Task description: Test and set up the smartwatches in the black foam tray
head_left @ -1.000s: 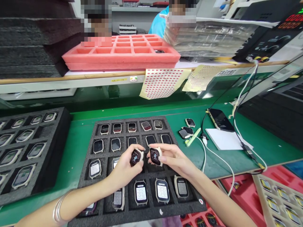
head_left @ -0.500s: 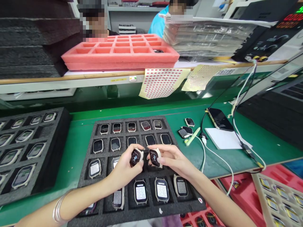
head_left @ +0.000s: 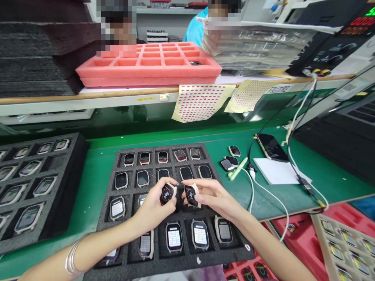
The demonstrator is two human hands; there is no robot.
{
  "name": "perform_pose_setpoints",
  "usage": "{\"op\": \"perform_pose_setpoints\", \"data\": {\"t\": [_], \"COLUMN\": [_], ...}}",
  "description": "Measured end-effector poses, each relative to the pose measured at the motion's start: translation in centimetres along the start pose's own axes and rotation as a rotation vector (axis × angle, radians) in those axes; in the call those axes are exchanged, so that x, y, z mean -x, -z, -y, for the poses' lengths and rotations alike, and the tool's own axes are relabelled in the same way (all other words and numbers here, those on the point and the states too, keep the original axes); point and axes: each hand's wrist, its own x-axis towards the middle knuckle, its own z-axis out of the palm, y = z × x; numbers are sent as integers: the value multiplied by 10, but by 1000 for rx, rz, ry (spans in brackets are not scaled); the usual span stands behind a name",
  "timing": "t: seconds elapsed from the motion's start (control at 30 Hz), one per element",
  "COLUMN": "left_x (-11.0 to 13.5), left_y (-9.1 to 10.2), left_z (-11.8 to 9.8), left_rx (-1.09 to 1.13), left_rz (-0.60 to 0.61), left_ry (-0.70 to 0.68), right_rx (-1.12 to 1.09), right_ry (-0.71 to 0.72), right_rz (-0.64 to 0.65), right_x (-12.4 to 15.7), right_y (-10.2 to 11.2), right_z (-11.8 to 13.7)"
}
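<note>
My left hand is closed around a smartwatch case with a dark, lit screen, tilted toward me. In my right hand, fingers and thumb grip a second smartwatch case with a similar picture on its display. Both are held side by side, apart from each other, above a black foam tray. Strapless watch cases fill most of the visible compartments; the front ones, such as this watch, show white keypad-like screens, while those farther back look dark. My hands and forearms hide some compartments.
Left is another foam tray with watches. To the right lie loose watch cases, a green pen-like tool, a phone, white paper and cables. A pink foam tray sits on the shelf; two people are behind it.
My left hand has turned its watch very slightly. The right hand and everything on the bench look the same.
</note>
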Motion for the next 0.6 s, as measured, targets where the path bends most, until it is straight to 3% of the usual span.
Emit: {"op": "perform_pose_setpoints", "data": {"t": [0.6], "left_x": [1], "left_y": [1], "left_z": [-3], "left_rx": [-27], "left_rz": [-25], "left_ry": [-6], "right_rx": [-31], "right_ry": [-30], "right_rz": [10], "right_x": [2], "right_y": [1], "right_z": [0]}}
